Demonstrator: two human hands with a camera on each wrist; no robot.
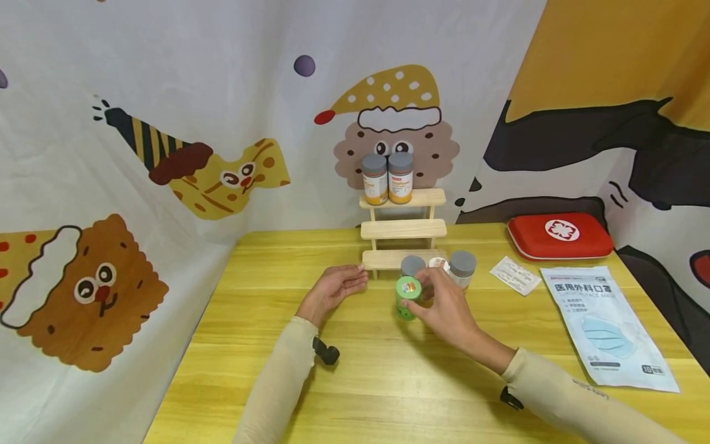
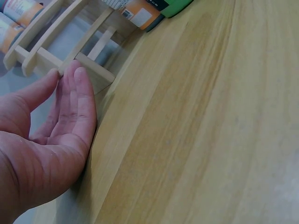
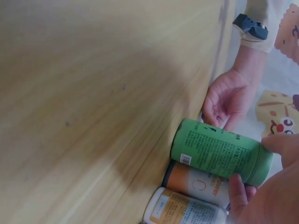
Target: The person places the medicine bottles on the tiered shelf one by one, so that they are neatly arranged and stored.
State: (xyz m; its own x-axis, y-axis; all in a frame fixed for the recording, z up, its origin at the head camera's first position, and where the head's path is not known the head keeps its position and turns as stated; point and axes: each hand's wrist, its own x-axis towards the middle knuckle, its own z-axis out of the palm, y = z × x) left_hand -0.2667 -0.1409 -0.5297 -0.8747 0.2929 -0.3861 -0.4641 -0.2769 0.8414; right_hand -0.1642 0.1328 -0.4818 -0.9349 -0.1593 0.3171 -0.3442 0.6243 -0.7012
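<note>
My right hand [image 1: 450, 311] grips a green canister [image 1: 409, 288] near its lid, thumb on one side and fingers on the other. In the right wrist view the green canister [image 3: 215, 149] shows printed text and a barcode. Close behind it are a grey-lidded bottle [image 1: 413, 265], a white-lidded bottle [image 1: 439, 263] and another grey-lidded bottle [image 1: 463, 266]. My left hand [image 1: 334, 288] holds nothing, its fingers loosely bent. Its fingertips are at the left end of the lowest step of a wooden stepped shelf [image 1: 403, 229]; whether they touch it, I cannot tell.
Two grey-lidded bottles [image 1: 400, 179] stand side by side on the top step. To the right are a small white packet [image 1: 515, 275], a red first-aid case [image 1: 560, 237] and a face mask pack [image 1: 610, 333]. A printed cloth [image 1: 249, 92] hangs behind the table [image 1: 355, 394].
</note>
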